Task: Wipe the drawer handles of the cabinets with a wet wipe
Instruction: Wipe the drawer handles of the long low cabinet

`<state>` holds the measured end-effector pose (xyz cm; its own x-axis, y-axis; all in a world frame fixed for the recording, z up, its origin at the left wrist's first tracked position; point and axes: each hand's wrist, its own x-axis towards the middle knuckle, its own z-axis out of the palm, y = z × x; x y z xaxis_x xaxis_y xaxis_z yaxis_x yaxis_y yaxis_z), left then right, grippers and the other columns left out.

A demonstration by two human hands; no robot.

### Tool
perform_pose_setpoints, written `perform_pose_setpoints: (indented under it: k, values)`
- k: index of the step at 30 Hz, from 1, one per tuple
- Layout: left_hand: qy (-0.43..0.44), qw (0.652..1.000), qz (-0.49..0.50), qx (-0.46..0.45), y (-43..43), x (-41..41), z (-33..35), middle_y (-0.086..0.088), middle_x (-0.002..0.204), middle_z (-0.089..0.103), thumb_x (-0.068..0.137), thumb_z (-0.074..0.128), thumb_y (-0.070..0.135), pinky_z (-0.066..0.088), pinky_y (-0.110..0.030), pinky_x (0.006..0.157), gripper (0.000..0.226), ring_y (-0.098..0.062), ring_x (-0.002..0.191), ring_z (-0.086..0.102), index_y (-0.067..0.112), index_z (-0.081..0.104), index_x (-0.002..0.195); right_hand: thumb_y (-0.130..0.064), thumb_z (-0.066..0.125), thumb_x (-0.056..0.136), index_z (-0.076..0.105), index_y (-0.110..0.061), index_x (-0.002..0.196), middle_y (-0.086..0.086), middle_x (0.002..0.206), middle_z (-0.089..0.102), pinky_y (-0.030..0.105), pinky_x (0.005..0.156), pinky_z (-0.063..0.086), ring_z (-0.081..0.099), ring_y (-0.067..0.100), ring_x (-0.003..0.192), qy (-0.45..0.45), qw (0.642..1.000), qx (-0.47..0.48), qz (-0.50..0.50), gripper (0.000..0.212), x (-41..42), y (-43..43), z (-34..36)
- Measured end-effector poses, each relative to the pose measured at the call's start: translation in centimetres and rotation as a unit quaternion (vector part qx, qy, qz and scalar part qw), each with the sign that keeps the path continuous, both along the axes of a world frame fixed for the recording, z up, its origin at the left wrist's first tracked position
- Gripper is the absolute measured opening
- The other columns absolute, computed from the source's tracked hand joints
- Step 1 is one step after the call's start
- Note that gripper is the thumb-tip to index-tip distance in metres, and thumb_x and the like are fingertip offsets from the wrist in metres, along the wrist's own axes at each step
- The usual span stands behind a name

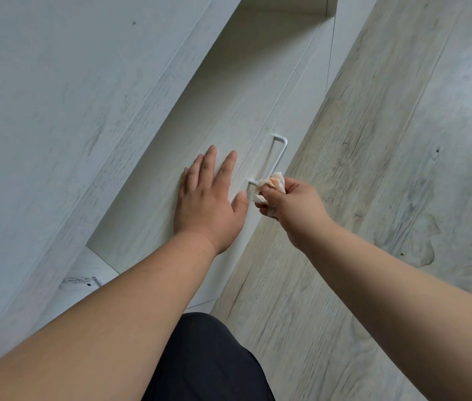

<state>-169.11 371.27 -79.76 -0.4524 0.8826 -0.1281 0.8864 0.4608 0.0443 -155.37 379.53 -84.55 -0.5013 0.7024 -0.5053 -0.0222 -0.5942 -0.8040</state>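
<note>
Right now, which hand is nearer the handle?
Right. The right hand holds the wipe on the handle's near end; the left hand lies flat on the drawer front beside it.

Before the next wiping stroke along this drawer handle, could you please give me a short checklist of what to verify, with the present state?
1. The wet wipe is gripped in the right hand: ok.
2. The wipe touches the handle at its near end: ok.
3. The left hand lies flat on the drawer front: ok.
4. The rest of the handle is free of obstacles: ok.
5. The wipe is wet enough: cannot tell.
</note>
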Motion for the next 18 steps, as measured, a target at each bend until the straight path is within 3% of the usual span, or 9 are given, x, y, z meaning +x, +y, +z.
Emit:
perform_pose_setpoints:
  k: [3,7,10,15,18]
  values:
    - [-0.010,0.999,0.010,-0.030,0.6,0.2,0.4,0.001,0.174,-0.012,0.104,0.031,0.050,-0.007,-0.044,0.130,0.070,-0.021,0.159,-0.011,0.039,-0.002,0.165,-0.010,0.063,0.100,0.071,0.004,0.107,0.005,0.081,0.070,0.025,0.069,0.054,0.065,0.012,0.072,0.009,1.000,-0.022,0.004,0.017,0.1,0.4,0.0]
    - [-0.064,0.998,0.010,0.000,3.7,0.4,0.8,0.001,0.175,-0.006,0.105,0.038,0.047,-0.006,-0.045,0.129,0.067,-0.019,0.159,-0.008,0.042,0.009,0.164,-0.020,0.061,0.103,0.070,0.003,0.110,0.004,0.084,0.067,0.028,0.070,0.048,0.058,0.010,0.070,0.029,0.999,-0.020,0.010,0.026,-0.2,0.0,-0.8]
    - [-0.020,1.000,-0.011,0.013,4.5,0.0,0.2,0.003,0.175,-0.005,0.103,0.040,0.049,-0.004,-0.044,0.130,0.069,-0.019,0.160,-0.005,0.043,0.008,0.164,-0.028,0.058,0.105,0.072,0.001,0.108,0.005,0.084,0.067,0.027,0.068,0.048,0.054,0.009,0.065,0.012,1.000,0.006,0.012,0.032,-0.2,-0.1,-1.0]
    - [-0.030,0.999,-0.015,0.019,4.2,-0.2,0.0,0.005,0.175,-0.005,0.104,0.040,0.048,-0.002,-0.044,0.130,0.068,-0.017,0.160,-0.006,0.042,0.010,0.165,-0.019,0.062,0.103,0.072,0.003,0.103,0.005,0.075,0.062,0.027,0.063,0.045,0.049,0.009,0.056,0.008,0.999,-0.008,-0.049,0.024,0.3,3.4,-0.9]
    - [-0.027,0.999,-0.017,0.019,4.3,-0.3,-0.2,0.004,0.175,-0.005,0.101,0.037,0.051,-0.003,-0.044,0.130,0.070,-0.018,0.160,-0.006,0.042,0.009,0.165,-0.017,0.062,0.103,0.073,-0.001,0.099,0.003,0.072,0.064,0.024,0.062,0.047,0.052,0.008,0.058,-0.004,1.000,0.015,0.008,0.020,0.7,3.2,-0.7]
